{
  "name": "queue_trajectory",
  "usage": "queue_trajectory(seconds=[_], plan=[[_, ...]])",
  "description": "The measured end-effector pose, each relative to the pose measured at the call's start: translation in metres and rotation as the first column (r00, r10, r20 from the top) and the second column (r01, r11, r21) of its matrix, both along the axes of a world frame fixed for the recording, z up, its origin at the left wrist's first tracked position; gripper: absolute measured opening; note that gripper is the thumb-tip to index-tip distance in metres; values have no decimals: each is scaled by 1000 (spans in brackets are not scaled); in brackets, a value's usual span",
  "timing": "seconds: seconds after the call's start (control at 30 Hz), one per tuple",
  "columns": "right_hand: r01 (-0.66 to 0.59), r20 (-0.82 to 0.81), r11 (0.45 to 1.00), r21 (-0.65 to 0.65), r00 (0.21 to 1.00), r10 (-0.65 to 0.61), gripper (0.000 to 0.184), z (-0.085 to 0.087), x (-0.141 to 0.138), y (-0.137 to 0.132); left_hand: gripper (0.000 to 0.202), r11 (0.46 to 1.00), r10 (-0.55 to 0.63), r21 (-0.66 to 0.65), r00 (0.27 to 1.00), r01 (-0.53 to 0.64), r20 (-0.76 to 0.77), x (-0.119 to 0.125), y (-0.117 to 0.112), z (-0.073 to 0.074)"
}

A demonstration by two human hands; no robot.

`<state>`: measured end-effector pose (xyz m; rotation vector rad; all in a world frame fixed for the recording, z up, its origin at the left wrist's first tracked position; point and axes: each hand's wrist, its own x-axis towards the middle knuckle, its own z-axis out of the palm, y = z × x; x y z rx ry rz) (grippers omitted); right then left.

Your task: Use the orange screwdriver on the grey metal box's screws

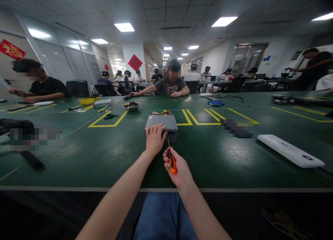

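A grey metal computer power supply (170, 121) sits on the green table in front of me, its socket side towards me and a bundle of coloured wires (161, 113) behind it. My left hand (155, 138) lies over the near left part of the box, fingers on its top and front edge, gripping it. In my right hand (180, 166), the fingers are wrapped round a screwdriver (172, 161) with an orange and black handle. Its thin shaft points up at the front face, near the socket. Whether the tip touches a screw is too small to tell.
A metal bowl (131, 106) with small parts stands at the back left, near a yellow tray (88, 100). To the right lie a white oblong device (290, 151) and a dark object (237, 128). Across the table sits a person (170, 82), one arm stretched out.
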<state>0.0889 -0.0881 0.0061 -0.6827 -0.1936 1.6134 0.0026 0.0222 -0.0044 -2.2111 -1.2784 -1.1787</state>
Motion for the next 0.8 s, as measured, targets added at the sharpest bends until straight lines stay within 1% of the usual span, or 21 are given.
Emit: queue_trajectory(seconds=[0.13, 0.43, 0.63, 0.8], plan=[[-61, -24, 998, 0, 998, 61, 32, 2, 2, -1, 24, 1000, 1, -2, 1000, -1, 1, 0, 1, 0], [-115, -73, 993, 16, 991, 116, 32, -1, 4, 1, 23, 1000, 9, 11, 1000, -9, -5, 0, 1, 0], [-109, -85, 994, 20, 990, 110, 31, -1, 8, -4, 22, 1000, 1, 16, 1000, -1, 2, 0, 0, 1], [-65, -92, 998, 22, 993, 66, 30, -2, 15, -9, 22, 1000, 0, 16, 1000, 0, -1, 0, -1, 1]])
